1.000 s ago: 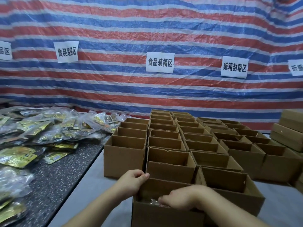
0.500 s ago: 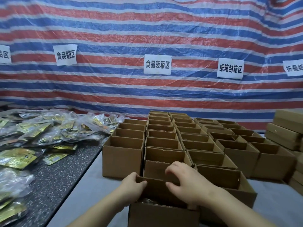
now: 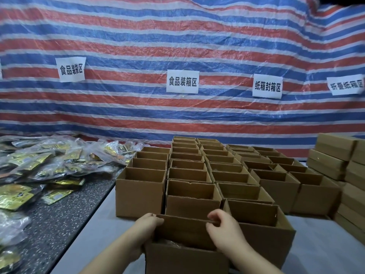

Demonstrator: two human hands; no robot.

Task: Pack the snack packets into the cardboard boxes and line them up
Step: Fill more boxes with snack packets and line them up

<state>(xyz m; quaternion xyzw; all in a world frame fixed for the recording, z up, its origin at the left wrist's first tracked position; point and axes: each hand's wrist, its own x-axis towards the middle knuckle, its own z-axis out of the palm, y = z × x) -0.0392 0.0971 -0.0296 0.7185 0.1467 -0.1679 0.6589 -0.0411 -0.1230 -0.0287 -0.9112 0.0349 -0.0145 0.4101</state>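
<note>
Striped tarp wall (image 3: pixel 177 36) w/ 4 paper signs (image 3: pixel 182 81).

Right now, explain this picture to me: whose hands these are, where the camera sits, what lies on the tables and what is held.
There is no machine here. A person wears a camera on the head, looking forward and down at their own bare hands. The left hand and the right hand each have a grip on the far top edge of the nearest cardboard box. Beyond it stand rows of open boxes on a pale table. To the left, snack packets lie heaped on a dark speckled table. Closed boxes are stacked at the right.
</note>
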